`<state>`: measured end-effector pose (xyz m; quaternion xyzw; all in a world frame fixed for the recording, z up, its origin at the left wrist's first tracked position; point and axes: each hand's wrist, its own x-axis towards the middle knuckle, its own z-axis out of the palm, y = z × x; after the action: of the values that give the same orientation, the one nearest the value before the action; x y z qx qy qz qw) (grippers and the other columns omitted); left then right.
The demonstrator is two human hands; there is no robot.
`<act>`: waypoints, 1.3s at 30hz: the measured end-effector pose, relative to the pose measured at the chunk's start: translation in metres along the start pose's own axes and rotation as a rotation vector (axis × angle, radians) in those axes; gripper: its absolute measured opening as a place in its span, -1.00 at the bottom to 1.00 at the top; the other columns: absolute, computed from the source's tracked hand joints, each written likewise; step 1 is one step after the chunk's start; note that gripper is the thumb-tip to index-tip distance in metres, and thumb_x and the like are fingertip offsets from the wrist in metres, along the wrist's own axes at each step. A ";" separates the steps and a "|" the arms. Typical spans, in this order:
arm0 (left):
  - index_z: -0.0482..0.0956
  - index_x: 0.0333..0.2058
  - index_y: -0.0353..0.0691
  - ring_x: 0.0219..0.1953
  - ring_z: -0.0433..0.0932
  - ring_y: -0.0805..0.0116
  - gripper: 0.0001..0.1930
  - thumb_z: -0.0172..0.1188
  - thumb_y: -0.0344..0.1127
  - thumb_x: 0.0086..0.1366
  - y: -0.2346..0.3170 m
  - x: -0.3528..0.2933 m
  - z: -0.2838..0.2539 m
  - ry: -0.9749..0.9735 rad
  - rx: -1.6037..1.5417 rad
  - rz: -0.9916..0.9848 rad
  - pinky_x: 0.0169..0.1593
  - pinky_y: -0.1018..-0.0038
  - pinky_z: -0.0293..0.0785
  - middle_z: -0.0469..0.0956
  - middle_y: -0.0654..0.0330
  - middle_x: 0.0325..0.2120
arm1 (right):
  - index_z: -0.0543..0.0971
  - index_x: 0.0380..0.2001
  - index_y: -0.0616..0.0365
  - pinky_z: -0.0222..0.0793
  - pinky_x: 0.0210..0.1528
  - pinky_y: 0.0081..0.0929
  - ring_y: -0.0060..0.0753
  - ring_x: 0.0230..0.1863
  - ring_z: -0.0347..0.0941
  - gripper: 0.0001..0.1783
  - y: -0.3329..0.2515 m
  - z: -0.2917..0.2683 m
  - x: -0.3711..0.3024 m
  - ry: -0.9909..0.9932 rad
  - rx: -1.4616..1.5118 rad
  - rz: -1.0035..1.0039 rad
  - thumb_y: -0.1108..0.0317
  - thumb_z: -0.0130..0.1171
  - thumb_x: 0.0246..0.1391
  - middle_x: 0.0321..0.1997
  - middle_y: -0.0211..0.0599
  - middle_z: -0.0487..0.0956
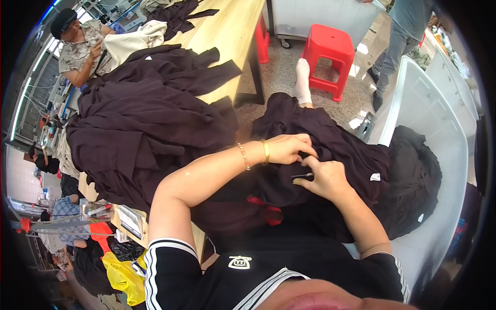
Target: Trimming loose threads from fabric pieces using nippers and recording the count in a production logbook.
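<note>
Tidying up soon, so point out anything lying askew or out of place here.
The dark garments sprawl in a loose heap on the wooden table, sleeves trailing over its edge. The left hand and right hand hold another dark garment on the lap.

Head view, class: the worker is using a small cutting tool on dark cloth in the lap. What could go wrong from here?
1. The snips in the right hand sit close to the left hand, whose fingers pinch the dark garment; a slip might nick them.
2. Dark tool on dark cloth is hard to see, so the fabric itself could get cut.
</note>
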<state>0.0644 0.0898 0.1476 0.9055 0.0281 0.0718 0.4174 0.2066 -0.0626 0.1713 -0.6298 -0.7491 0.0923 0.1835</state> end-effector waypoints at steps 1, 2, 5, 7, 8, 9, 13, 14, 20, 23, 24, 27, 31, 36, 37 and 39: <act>0.59 -0.08 -0.08 -0.17 0.50 0.23 -0.54 0.10 -0.62 0.02 -0.010 -0.002 0.001 -0.014 -0.047 -0.005 -0.12 0.40 0.44 0.43 0.18 -0.24 | 0.52 -0.27 0.01 0.39 -0.56 -0.35 -0.24 -0.60 0.53 -0.50 -0.002 -0.001 0.002 -0.040 0.013 -0.046 0.01 0.42 -0.26 -0.66 -0.32 0.54; 0.61 -0.08 -0.08 -0.14 0.48 0.28 -0.54 0.09 -0.62 0.02 -0.014 0.002 0.003 -0.018 -0.076 0.025 -0.06 0.42 0.42 0.43 0.18 -0.24 | 0.51 -0.21 0.00 0.39 -0.56 -0.34 -0.25 -0.60 0.53 -0.50 -0.003 -0.005 0.002 -0.080 0.019 -0.073 0.04 0.40 -0.22 -0.66 -0.32 0.54; 0.62 -0.12 -0.12 -0.12 0.46 0.25 -0.61 0.11 -0.61 0.06 -0.029 0.004 0.002 -0.022 -0.026 0.152 -0.01 0.41 0.41 0.41 0.17 -0.27 | 0.48 -0.02 -0.03 0.37 -0.60 -0.29 -0.17 -0.64 0.50 -0.42 0.001 0.002 0.003 -0.140 -0.020 -0.125 -0.01 0.30 -0.12 -0.66 -0.22 0.51; 0.65 -0.18 -0.13 -0.14 0.44 0.33 -0.63 0.08 -0.66 0.08 -0.039 -0.002 0.005 -0.011 -0.088 0.109 -0.03 0.45 0.41 0.40 0.21 -0.29 | 0.47 -0.01 -0.09 0.37 -0.58 -0.22 -0.11 -0.63 0.49 -0.47 0.003 0.007 0.007 -0.161 0.037 -0.145 -0.01 0.26 -0.06 -0.65 -0.17 0.50; 0.67 -0.21 -0.13 -0.15 0.43 0.36 -0.58 0.03 -0.72 0.03 -0.040 -0.006 0.001 -0.026 -0.122 0.065 -0.05 0.47 0.42 0.39 0.24 -0.30 | 0.49 -0.06 -0.02 0.43 -0.51 -0.19 -0.06 -0.55 0.53 -0.49 0.000 0.002 0.011 -0.223 0.076 -0.145 0.03 0.27 -0.07 -0.59 -0.15 0.54; 0.68 -0.24 -0.13 -0.16 0.43 0.37 -0.52 -0.04 -0.77 -0.04 -0.041 -0.011 -0.003 -0.036 -0.153 0.051 -0.12 0.51 0.46 0.39 0.26 -0.31 | 0.49 -0.07 -0.02 0.43 -0.50 -0.20 -0.08 -0.55 0.54 -0.51 0.000 0.006 0.015 -0.244 0.085 -0.168 0.04 0.27 -0.08 -0.57 -0.16 0.55; 0.71 -0.37 -0.13 -0.24 0.47 0.33 -0.53 -0.07 -0.76 -0.13 -0.036 -0.006 -0.007 -0.072 -0.296 -0.155 -0.19 0.50 0.46 0.43 0.21 -0.38 | 0.48 -0.23 0.01 0.40 -0.45 -0.20 -0.08 -0.51 0.53 -0.66 0.006 0.011 0.016 -0.320 0.133 -0.138 0.18 0.29 -0.09 -0.60 -0.19 0.53; 0.71 -0.38 -0.13 -0.25 0.47 0.33 -0.54 -0.07 -0.75 -0.12 -0.030 -0.004 -0.007 -0.063 -0.228 -0.095 -0.20 0.50 0.46 0.43 0.20 -0.37 | 0.51 -0.29 0.01 0.39 -0.45 -0.22 -0.10 -0.52 0.53 -0.72 0.005 0.009 0.014 -0.309 0.169 -0.136 0.21 0.29 -0.09 -0.61 -0.23 0.53; 0.60 -0.10 -0.09 -0.26 0.50 0.34 -0.54 0.20 -0.59 -0.03 0.010 0.002 -0.025 -0.088 -0.049 -0.120 -0.17 0.47 0.48 0.42 0.21 -0.20 | 0.60 -0.37 0.03 0.39 -0.47 -0.34 -0.25 -0.53 0.54 -0.83 0.017 -0.002 0.010 -0.138 0.316 -0.160 0.29 0.30 -0.10 -0.56 -0.32 0.57; 0.53 0.01 -0.07 -0.21 0.51 0.32 -0.44 0.21 -0.55 -0.05 0.020 -0.001 -0.026 -0.069 -0.041 -0.004 -0.12 0.47 0.48 0.38 0.19 -0.06 | 0.63 -0.29 0.12 0.47 -0.40 -0.54 -0.38 -0.46 0.58 -0.80 0.009 -0.014 0.005 0.082 0.499 -0.227 0.48 0.27 -0.07 -0.40 -0.34 0.64; 0.54 0.01 -0.06 -0.12 0.49 0.27 -0.44 0.20 -0.54 -0.06 0.024 -0.002 -0.027 -0.044 -0.008 0.037 -0.07 0.44 0.47 0.39 0.18 -0.04 | 0.62 -0.25 0.17 0.50 -0.36 -0.59 -0.41 -0.42 0.60 -0.77 0.006 -0.019 0.004 0.095 0.530 -0.249 0.55 0.23 -0.06 -0.34 -0.33 0.65; 0.59 -0.10 -0.15 -0.02 0.46 0.23 -0.54 0.19 -0.57 -0.07 0.024 -0.001 -0.022 0.021 0.052 0.189 0.02 0.44 0.40 0.40 0.13 -0.01 | 0.62 -0.25 0.21 0.48 -0.43 -0.58 -0.49 -0.49 0.58 -0.78 -0.006 -0.030 -0.008 0.087 0.687 -0.112 0.59 0.19 -0.03 -0.31 -0.27 0.64; 0.58 -0.16 -0.25 0.00 0.46 0.24 -0.67 0.15 -0.51 0.02 0.027 -0.001 -0.020 0.110 -0.269 0.304 0.09 0.43 0.37 0.51 0.12 -0.16 | 0.57 -0.26 0.22 0.34 -0.62 -0.65 -0.51 -0.66 0.48 -0.84 -0.026 -0.042 -0.023 0.088 1.307 0.206 0.59 0.15 0.05 -0.41 -0.30 0.60; 0.48 -0.36 -0.27 -0.34 0.23 0.71 -0.85 0.02 -0.34 0.35 0.082 -0.021 -0.051 0.295 -0.878 0.014 -0.25 0.69 0.18 0.32 0.45 -0.40 | 0.44 -0.18 0.09 0.33 -0.61 -0.61 -0.60 -0.82 0.25 -0.76 0.003 -0.065 -0.028 0.171 2.198 0.064 0.21 0.09 0.17 -0.29 -0.21 0.56; 0.48 -0.35 -0.26 -0.34 0.21 0.71 -0.85 0.01 -0.33 0.35 0.084 -0.022 -0.054 0.348 -0.972 0.042 -0.24 0.70 0.16 0.31 0.46 -0.42 | 0.41 -0.27 0.11 0.36 -0.57 -0.61 -0.57 -0.82 0.23 -0.80 0.009 -0.074 -0.020 0.159 2.255 0.050 0.24 0.08 0.14 -0.29 -0.19 0.53; 0.43 -0.31 -0.23 -0.32 0.22 0.70 -0.84 -0.04 -0.29 0.38 0.093 -0.016 -0.058 0.326 -0.941 0.063 -0.19 0.71 0.15 0.30 0.45 -0.40 | 0.34 -0.43 0.21 0.25 -0.70 -0.63 -0.51 -0.82 0.21 -0.81 0.035 -0.071 -0.010 0.125 2.131 -0.084 0.37 0.12 -0.02 -0.48 -0.19 0.46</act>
<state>0.0384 0.0712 0.2533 0.5964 0.0303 0.2298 0.7685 0.2676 -0.0720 0.2219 -0.1220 -0.2923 0.6608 0.6805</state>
